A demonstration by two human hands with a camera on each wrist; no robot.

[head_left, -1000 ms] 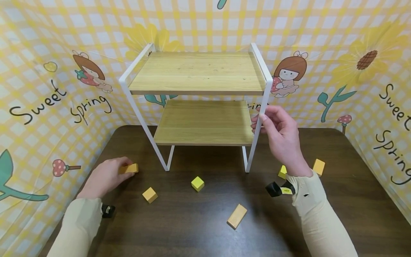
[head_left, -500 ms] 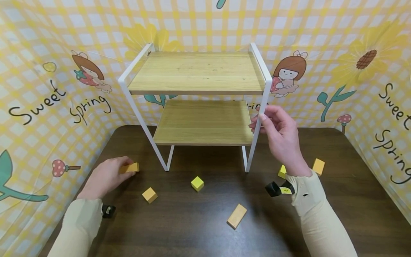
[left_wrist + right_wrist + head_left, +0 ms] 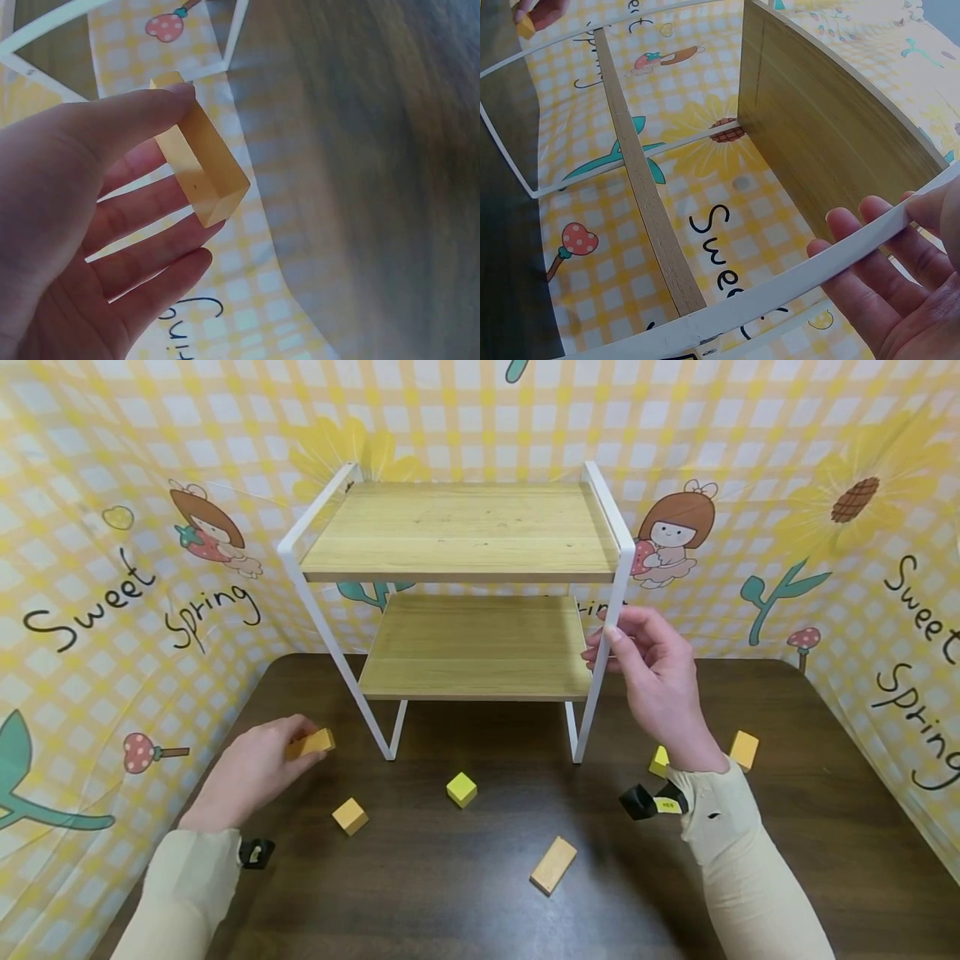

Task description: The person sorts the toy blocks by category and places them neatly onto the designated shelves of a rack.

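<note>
In the head view, my left hand (image 3: 247, 770) pinches a yellow-orange rectangular wooden block (image 3: 313, 743) at the left side of the table. The left wrist view shows the thumb on one face of this block (image 3: 214, 161) and fingers behind it. A two-tier shelf (image 3: 465, 531) with wood-look boards and a white frame stands at the back centre. My right hand (image 3: 663, 681) holds the shelf's right front leg (image 3: 588, 714), its thumb in front and fingertips reaching behind, close to the lower board. From the right wrist, the fingers appear curled behind the white bar (image 3: 780, 289).
On the dark table (image 3: 420, 893) lie an orange cube (image 3: 349, 816), a yellow cube (image 3: 462, 789) and a pale rectangular block (image 3: 553, 865). Beside the right wrist are a yellow block (image 3: 660, 762) and an orange block (image 3: 744, 750). Checked cloth (image 3: 750, 410) surrounds the table.
The left hand has raised the wooden block slightly and shifted it a little rightward, tilting its far end up. The right hand stays at the shelf leg.
</note>
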